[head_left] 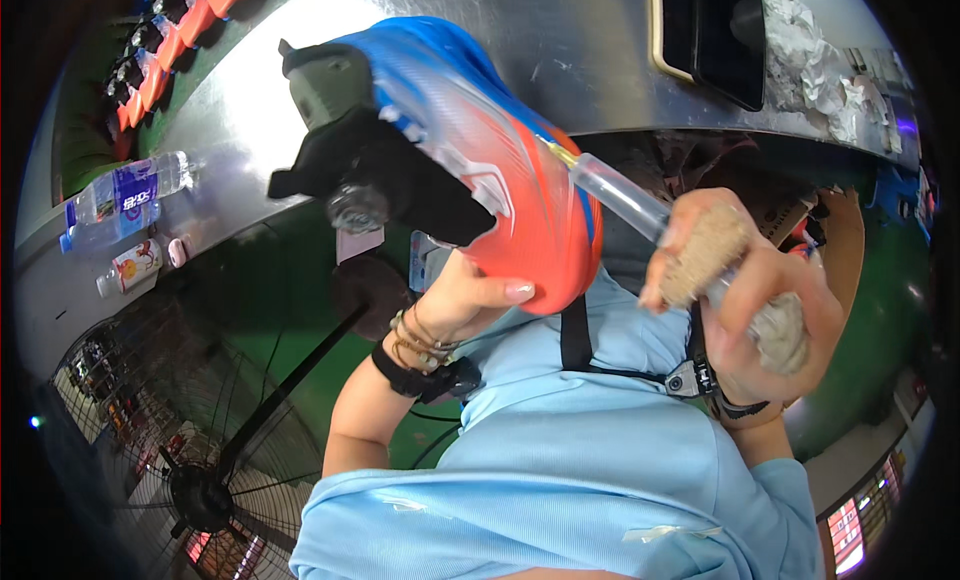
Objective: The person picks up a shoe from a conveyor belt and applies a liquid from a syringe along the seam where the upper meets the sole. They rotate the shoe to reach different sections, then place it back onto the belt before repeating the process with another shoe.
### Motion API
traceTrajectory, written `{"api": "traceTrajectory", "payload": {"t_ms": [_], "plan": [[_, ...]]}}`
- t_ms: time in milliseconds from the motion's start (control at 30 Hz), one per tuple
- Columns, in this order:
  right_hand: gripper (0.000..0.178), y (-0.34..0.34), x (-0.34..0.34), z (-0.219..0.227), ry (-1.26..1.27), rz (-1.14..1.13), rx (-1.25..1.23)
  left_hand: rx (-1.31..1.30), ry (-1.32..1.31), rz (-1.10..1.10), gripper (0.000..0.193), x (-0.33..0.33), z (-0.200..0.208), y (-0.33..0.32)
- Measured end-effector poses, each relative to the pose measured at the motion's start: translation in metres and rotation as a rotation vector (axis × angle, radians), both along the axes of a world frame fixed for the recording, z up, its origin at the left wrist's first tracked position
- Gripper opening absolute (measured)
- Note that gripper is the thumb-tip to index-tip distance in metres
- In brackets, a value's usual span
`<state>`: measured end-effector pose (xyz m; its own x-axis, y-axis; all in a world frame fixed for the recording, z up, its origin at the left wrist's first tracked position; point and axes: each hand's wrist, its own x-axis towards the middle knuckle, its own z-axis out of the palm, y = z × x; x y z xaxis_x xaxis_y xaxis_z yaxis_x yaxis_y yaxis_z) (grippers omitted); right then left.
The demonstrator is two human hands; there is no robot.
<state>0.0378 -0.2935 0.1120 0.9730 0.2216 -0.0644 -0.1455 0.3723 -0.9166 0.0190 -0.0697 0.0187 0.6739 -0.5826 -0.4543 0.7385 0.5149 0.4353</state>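
A blue and orange-red sports shoe (pixel 505 155) is tilted in front of me, its blue end up and its orange end down. My left hand (pixel 462 298) is closed round the lower orange end, thumb on the side. Black lining and an olive-green tab stick out at the shoe's opening. My right hand (pixel 770 290) grips a clear tube (pixel 622 197) like a pen; its thin yellowish tip meets the shoe's edge near the sole. Also in those fingers are a tan, rough-looking pad (pixel 706 255) and a greyish lump (pixel 780 335), whose kind I cannot make out.
A metal table (pixel 560 40) curves across the top. On it lie a dark phone-like slab (pixel 728 40) and crumpled white paper (pixel 815 70). Plastic bottles (pixel 130 195) stand at left, near a row of orange shoes (pixel 170 45). A large fan (pixel 200 495) is lower left, a cardboard box (pixel 845 245) right.
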Motion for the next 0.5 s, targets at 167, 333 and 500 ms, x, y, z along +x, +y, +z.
{"api": "traceTrajectory", "payload": {"t_ms": [167,333,500], "plan": [[0.028,-0.016,-0.003,0.011,-0.184,0.0,-0.07,-0.286,0.079,0.123,0.056,0.029,0.001,-0.04],[0.05,-0.025,-0.008,0.025,-0.146,-0.049,-0.063,-0.285,-0.031,0.138,0.067,0.053,-0.008,-0.062],[0.05,-0.03,-0.01,0.031,-0.094,-0.078,-0.18,-0.372,-0.156,0.2,0.057,0.067,-0.014,-0.077]]}}
